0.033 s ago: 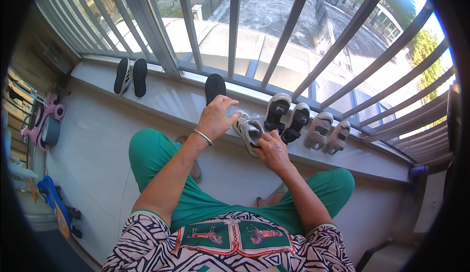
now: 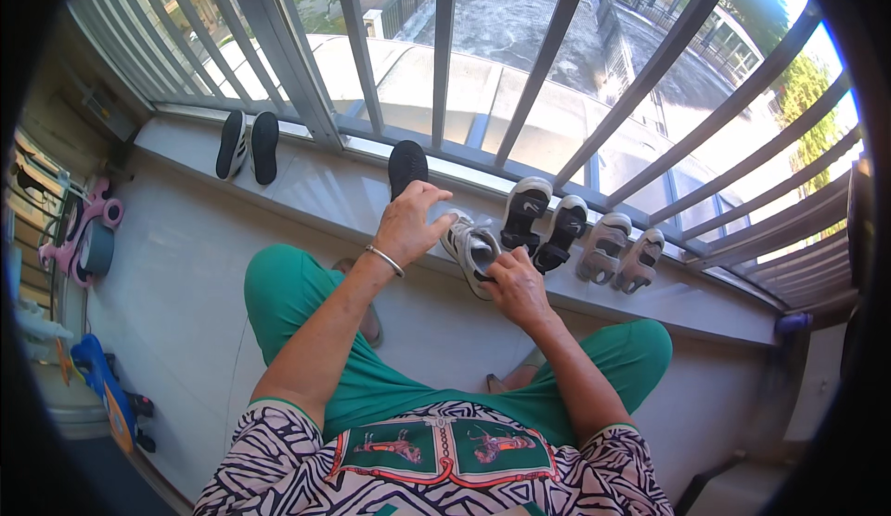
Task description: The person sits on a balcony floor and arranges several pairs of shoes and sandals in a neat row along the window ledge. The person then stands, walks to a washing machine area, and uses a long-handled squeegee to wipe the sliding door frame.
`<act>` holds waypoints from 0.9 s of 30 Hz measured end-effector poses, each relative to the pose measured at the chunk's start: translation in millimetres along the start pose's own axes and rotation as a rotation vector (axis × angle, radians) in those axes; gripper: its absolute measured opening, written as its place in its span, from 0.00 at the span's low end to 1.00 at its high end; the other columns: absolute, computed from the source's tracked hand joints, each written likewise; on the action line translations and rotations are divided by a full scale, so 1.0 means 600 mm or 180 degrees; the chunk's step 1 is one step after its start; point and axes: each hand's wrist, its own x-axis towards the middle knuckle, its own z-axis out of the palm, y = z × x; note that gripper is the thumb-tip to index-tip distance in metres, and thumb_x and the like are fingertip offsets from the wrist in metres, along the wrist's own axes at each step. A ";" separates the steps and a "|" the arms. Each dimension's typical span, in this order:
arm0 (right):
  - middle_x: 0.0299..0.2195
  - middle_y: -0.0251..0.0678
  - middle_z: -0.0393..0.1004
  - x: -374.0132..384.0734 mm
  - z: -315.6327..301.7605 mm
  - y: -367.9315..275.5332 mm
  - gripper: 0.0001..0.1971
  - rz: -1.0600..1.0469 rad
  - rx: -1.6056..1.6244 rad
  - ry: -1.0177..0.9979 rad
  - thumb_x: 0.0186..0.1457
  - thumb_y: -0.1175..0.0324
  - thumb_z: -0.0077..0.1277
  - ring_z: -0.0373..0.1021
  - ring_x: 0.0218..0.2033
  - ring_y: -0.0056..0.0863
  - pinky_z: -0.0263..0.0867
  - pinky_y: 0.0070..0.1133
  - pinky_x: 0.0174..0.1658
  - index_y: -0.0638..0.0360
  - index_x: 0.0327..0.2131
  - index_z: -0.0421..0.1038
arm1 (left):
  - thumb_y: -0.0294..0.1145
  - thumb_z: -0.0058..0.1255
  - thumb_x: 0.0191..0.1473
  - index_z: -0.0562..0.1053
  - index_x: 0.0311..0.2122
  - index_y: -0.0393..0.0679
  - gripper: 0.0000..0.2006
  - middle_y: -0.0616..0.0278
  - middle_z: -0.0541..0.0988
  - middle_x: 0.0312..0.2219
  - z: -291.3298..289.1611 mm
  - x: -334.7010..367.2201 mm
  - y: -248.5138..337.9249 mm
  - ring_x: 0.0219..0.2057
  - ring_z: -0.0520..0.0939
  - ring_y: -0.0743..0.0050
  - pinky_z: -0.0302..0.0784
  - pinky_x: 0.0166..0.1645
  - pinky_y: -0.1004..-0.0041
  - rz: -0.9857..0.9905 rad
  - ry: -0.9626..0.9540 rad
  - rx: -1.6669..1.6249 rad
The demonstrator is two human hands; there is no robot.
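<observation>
My right hand (image 2: 518, 286) is closed on the heel opening of a white sneaker (image 2: 461, 240) with laces and dark stripes. The sneaker is tilted, its toe pointing up and away beside the ledge. My left hand (image 2: 408, 228), a bracelet at its wrist, hovers at the sneaker's left side with thumb and fingers apart. Just beyond it a shoe with a black sole (image 2: 407, 165) leans against the railing, its lower end hidden by my fingers. To the right of the sneaker stand a black sandal (image 2: 525, 210) with a white edge and its mate (image 2: 564, 230).
A pair of grey-beige sandals (image 2: 605, 245) stands farther right on the pale ledge (image 2: 325, 187). At the ledge's left, two shoes (image 2: 264, 148) lean with dark soles outward. Metal railing bars (image 2: 444, 52) rise behind. A pink scooter (image 2: 83, 228) and a blue toy (image 2: 102, 381) are at far left.
</observation>
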 end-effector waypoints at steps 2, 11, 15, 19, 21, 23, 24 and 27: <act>0.28 0.33 0.70 0.000 -0.001 -0.001 0.08 -0.0013 0.0005 0.0067 0.36 0.70 0.61 0.64 0.36 0.34 0.67 0.27 0.38 0.58 0.24 0.72 | 0.35 0.58 0.46 0.76 0.39 0.43 0.14 0.62 0.75 0.34 0.001 0.000 -0.002 0.30 0.77 0.68 0.74 0.35 0.73 0.0018 0.0009 -0.0004; 0.27 0.35 0.68 0.014 -0.023 -0.006 0.09 -0.0056 0.0489 0.0891 0.36 0.73 0.61 0.64 0.35 0.36 0.64 0.29 0.37 0.60 0.24 0.70 | 0.39 0.59 0.47 0.64 0.56 0.41 0.31 0.59 0.71 0.45 0.035 0.007 -0.039 0.39 0.75 0.70 0.72 0.43 0.73 -0.1534 0.0347 -0.1633; 0.29 0.35 0.70 0.022 -0.041 -0.003 0.10 -0.0499 0.0545 0.1064 0.36 0.75 0.60 0.65 0.36 0.37 0.65 0.28 0.37 0.60 0.26 0.71 | 0.50 0.58 0.47 0.54 0.61 0.39 0.42 0.61 0.67 0.50 0.014 0.014 -0.041 0.47 0.69 0.73 0.67 0.46 0.74 -0.2274 0.0398 -0.2777; 0.30 0.36 0.70 0.021 -0.052 -0.010 0.11 -0.0757 0.0597 0.1154 0.35 0.76 0.61 0.65 0.37 0.39 0.65 0.30 0.39 0.61 0.26 0.72 | 0.58 0.55 0.47 0.58 0.59 0.43 0.40 0.57 0.64 0.54 -0.025 0.017 -0.027 0.50 0.68 0.67 0.63 0.52 0.69 -0.2208 0.0297 -0.4258; 0.31 0.36 0.70 0.021 -0.056 -0.011 0.12 -0.0814 0.0657 0.1144 0.34 0.77 0.61 0.65 0.38 0.39 0.65 0.30 0.40 0.61 0.27 0.72 | 0.59 0.51 0.50 0.61 0.56 0.45 0.35 0.61 0.68 0.50 -0.034 0.020 -0.017 0.50 0.69 0.66 0.62 0.54 0.68 -0.2051 -0.0040 -0.4638; 0.33 0.37 0.70 0.022 -0.060 -0.009 0.12 -0.0922 0.0718 0.1115 0.35 0.78 0.60 0.66 0.39 0.40 0.65 0.31 0.41 0.61 0.28 0.71 | 0.57 0.51 0.51 0.61 0.56 0.46 0.33 0.61 0.69 0.49 -0.038 0.021 -0.008 0.49 0.69 0.66 0.62 0.54 0.67 -0.1679 -0.0390 -0.4906; 0.34 0.38 0.70 0.023 -0.062 -0.006 0.12 -0.0952 0.0741 0.1078 0.35 0.79 0.60 0.66 0.40 0.40 0.65 0.31 0.42 0.61 0.28 0.71 | 0.50 0.52 0.53 0.60 0.57 0.44 0.31 0.61 0.70 0.47 -0.041 0.019 -0.005 0.48 0.71 0.67 0.64 0.53 0.66 -0.1601 -0.0397 -0.4987; 0.38 0.40 0.70 0.027 -0.066 0.007 0.12 -0.0886 0.0848 0.1195 0.35 0.81 0.59 0.67 0.42 0.41 0.65 0.31 0.43 0.63 0.29 0.70 | 0.42 0.53 0.52 0.58 0.58 0.43 0.31 0.61 0.69 0.48 -0.057 0.014 0.000 0.47 0.72 0.68 0.67 0.51 0.68 -0.1408 -0.0552 -0.4338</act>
